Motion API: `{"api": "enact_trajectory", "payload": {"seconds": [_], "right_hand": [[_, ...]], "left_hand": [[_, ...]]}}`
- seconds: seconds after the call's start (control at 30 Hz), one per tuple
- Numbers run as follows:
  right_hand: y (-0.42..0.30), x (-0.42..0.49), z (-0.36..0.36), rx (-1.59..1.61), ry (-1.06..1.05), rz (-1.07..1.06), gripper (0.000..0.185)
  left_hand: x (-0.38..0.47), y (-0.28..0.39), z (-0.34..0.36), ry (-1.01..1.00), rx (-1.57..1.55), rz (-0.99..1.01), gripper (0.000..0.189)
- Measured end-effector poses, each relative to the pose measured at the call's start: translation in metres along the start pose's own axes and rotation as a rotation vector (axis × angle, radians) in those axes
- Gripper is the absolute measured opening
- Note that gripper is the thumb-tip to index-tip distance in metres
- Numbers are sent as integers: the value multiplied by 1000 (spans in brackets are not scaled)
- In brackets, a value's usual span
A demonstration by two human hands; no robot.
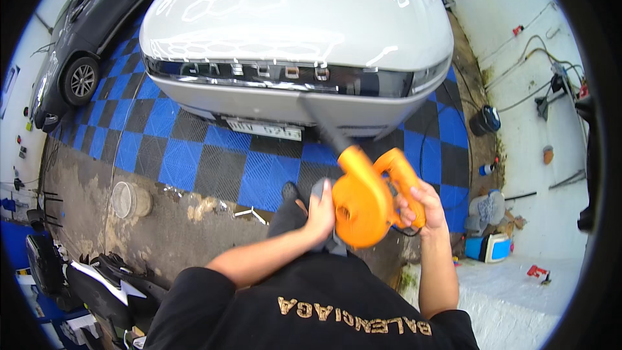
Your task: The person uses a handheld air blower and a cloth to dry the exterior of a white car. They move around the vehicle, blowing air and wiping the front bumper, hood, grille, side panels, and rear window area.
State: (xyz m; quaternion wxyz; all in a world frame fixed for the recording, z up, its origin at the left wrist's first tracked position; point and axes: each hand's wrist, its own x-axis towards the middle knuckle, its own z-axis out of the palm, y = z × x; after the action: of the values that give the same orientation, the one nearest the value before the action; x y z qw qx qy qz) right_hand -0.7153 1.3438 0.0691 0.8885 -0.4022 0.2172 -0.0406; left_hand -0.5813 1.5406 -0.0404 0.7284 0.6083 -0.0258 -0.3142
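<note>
My right hand (427,206) is wrapped around the rear handle of an orange electric blower (362,204). The blower's black nozzle tube (330,126) points away from me, its tip overlapping the lower body of a light grey car (291,14). Against the left side of the blower housing is my left hand (321,216), thumb up, with what looks like a grey cloth (319,188) in it. The fingers of that hand are largely hidden. A dark glossy light strip (286,74) crosses the car above a licence plate (265,129).
Blue and black floor tiles (182,155) lie under the car, bordered by bare concrete. A white bucket (129,199) stands to the left, near a motorcycle (112,287). A dark car (73,58) is further left. Hoses (529,53) and a black bucket (483,120) line the right wall.
</note>
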Motion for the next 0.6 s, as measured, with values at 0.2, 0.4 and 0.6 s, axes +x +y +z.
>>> {"api": "enact_trajectory", "payload": {"seconds": [0.2, 0.4, 0.6], "right_hand": [[36, -39, -55, 416, 190, -273, 44], [2, -45, -106, 383, 224, -278, 41], [-5, -29, -130, 422, 283, -215, 38]], "left_hand": [[51, 10, 58, -101, 203, 98, 48], [39, -10, 112, -189, 69, -301, 66], [33, -30, 114, -253, 35, -257, 68]]}}
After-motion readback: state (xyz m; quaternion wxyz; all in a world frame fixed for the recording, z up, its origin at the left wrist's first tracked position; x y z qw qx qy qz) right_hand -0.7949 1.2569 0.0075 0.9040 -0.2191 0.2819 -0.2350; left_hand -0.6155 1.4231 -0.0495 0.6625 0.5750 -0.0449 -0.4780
